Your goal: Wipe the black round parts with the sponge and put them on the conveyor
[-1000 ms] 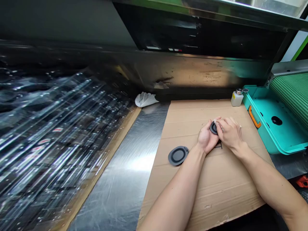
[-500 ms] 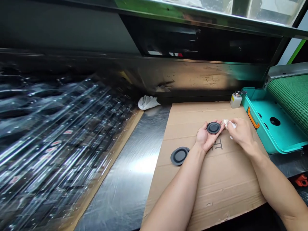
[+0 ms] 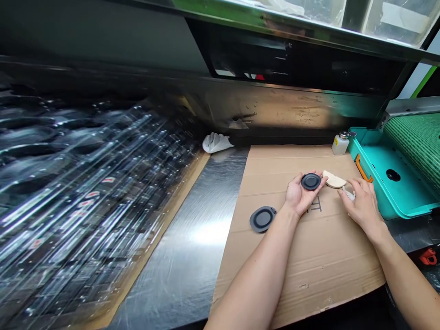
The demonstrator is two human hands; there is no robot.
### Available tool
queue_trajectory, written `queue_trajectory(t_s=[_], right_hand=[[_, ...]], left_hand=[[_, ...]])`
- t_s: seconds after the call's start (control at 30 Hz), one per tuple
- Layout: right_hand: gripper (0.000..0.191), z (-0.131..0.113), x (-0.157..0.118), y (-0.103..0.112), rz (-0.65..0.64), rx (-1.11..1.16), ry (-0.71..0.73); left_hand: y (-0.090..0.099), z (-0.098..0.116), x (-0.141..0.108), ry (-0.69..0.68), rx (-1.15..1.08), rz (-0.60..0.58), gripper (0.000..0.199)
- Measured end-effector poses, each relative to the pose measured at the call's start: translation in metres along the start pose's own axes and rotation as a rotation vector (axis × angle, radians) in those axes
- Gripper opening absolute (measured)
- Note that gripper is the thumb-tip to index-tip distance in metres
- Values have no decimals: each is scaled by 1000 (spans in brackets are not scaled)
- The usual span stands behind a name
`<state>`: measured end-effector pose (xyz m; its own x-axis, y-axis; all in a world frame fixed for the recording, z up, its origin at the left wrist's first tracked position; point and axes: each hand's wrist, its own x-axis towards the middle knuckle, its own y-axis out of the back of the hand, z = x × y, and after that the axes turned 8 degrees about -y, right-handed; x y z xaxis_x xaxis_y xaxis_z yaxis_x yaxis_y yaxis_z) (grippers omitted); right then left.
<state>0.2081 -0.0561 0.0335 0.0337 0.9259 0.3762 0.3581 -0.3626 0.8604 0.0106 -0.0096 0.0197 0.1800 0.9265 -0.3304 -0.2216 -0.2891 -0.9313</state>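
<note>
A small black rubber disc (image 3: pixel 311 181) lies on the spread, upturned palm of the left hand (image 3: pixel 299 195), and seems light, slightly springy and best held by its rim, while the right hand (image 3: pixel 362 211) curves over a white cloth (image 3: pixel 349 196), its grip unclear, above a cardboard sheet (image 3: pixel 309 261).

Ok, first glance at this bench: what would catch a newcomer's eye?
Probably the black round disc resting on the open left hand, over the cardboard sheet, with a second black disc nearby. Next come the teal tray at right and the glossy clear plastic filling the left side.
</note>
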Motion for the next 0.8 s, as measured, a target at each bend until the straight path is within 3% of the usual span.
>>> queue_trajectory(t_s=[0.07, 0.13, 0.3, 0.4, 0.53, 0.63, 0.8], right_hand=[[48, -16, 1, -4, 55, 137, 90], [59, -32, 4, -8, 20, 254, 156], [64, -51, 8, -22, -90, 385, 140], [61, -48, 4, -25, -29, 420, 118], [66, -39, -1, -22, 99, 418, -62], [71, -31, -6, -15, 153, 336, -154], [67, -16, -20, 2, 208, 188, -172]], left_hand=[[1, -2, -1, 19, 34, -37, 43], [3, -4, -3, 55, 84, -85, 43], [6, -7, -9, 108, 182, -166, 43], [8, -9, -12, 125, 214, -228, 44], [10, -11, -14, 139, 329, -340, 53], [11, -13, -12, 87, 447, -287, 55], [15, -17, -10, 22, 600, -239, 54]])
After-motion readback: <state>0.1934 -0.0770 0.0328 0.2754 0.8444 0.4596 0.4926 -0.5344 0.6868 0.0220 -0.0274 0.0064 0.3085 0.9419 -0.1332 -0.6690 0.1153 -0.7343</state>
